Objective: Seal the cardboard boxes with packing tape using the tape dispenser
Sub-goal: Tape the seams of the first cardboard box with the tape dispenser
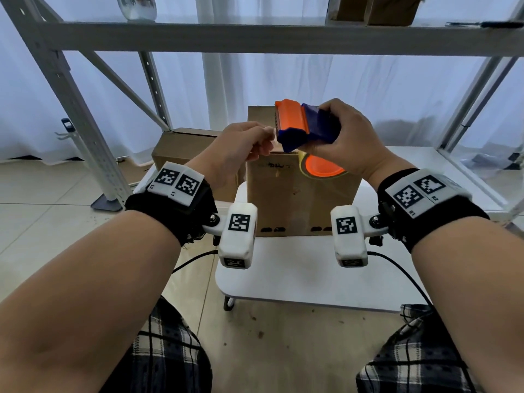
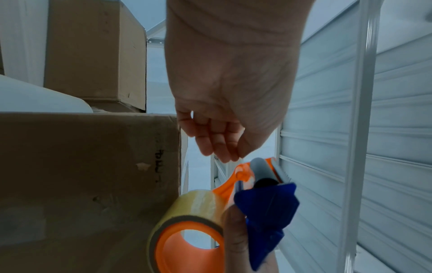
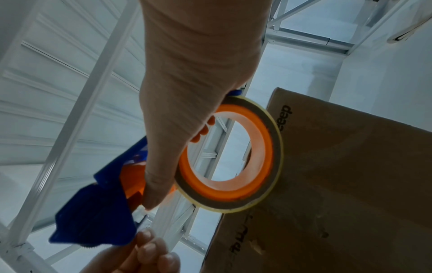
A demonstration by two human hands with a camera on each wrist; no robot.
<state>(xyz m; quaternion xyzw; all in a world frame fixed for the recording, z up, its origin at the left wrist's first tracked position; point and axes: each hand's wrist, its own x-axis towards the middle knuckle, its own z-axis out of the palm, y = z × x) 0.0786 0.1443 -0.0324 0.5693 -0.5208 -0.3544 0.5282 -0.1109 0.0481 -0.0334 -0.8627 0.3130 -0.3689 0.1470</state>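
A blue and orange tape dispenser (image 1: pixel 300 123) with a clear tape roll (image 1: pixel 320 167) is held in my right hand (image 1: pixel 337 131), above the near top edge of a brown cardboard box (image 1: pixel 295 199). In the right wrist view my right hand (image 3: pixel 187 114) grips the frame beside the roll (image 3: pixel 231 157). My left hand (image 1: pixel 263 140) is just left of the serrated mouth and pinches the clear tape end there. The left wrist view shows those fingers (image 2: pixel 219 144) bunched right above the dispenser's roller (image 2: pixel 264 170). The tape strip itself is barely visible.
The box stands on a small white table (image 1: pixel 283 279) between my knees. A second cardboard box (image 1: pixel 181 148) sits behind it to the left. A grey metal shelving frame (image 1: pixel 85 137) surrounds the spot; its shelf beam (image 1: pixel 255 38) runs overhead and carries more boxes (image 1: pixel 377 9).
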